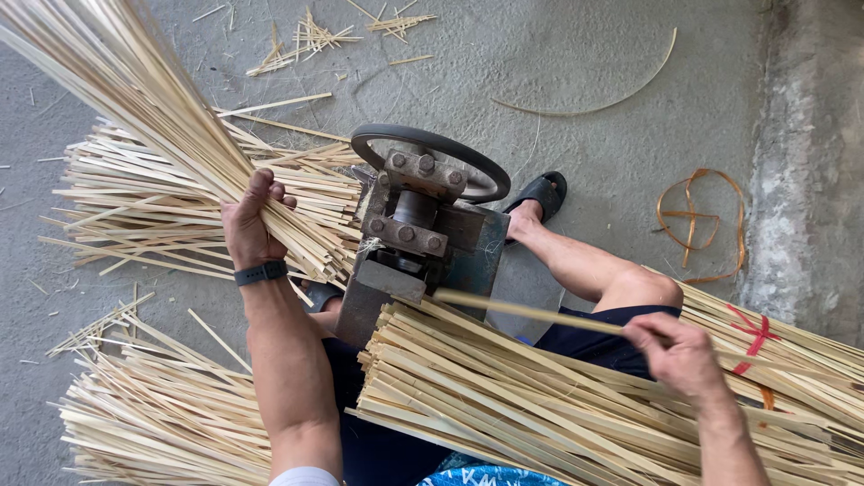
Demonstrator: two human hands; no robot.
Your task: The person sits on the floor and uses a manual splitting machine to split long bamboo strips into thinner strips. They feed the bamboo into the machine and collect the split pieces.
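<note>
- In the middle of the scene, a single bamboo strip (526, 311) is held by the right hand (679, 355), with fingers pinched closed around its near end; its far tip lies at the side of the metal machine (418, 238).
- To the left, a fanned bunch of thin strips (171, 117) is gripped by the left hand (247, 225), fingers wrapped fully around it, just beside the machine.
- If the single strip is fed at an angle, it could be jammed or snapped at the machine's opening.
- Because the left hand is kept so close to the bolted metal head, the fingers could be pinched or cut.
- The bunch is held only at one end, so loose strips could slide out onto the pile (198, 207) on the floor.
- The tied bundle (585, 405) rests across the lap; it could be pushed off by the right arm, and splinters could be caught in bare skin.
</note>
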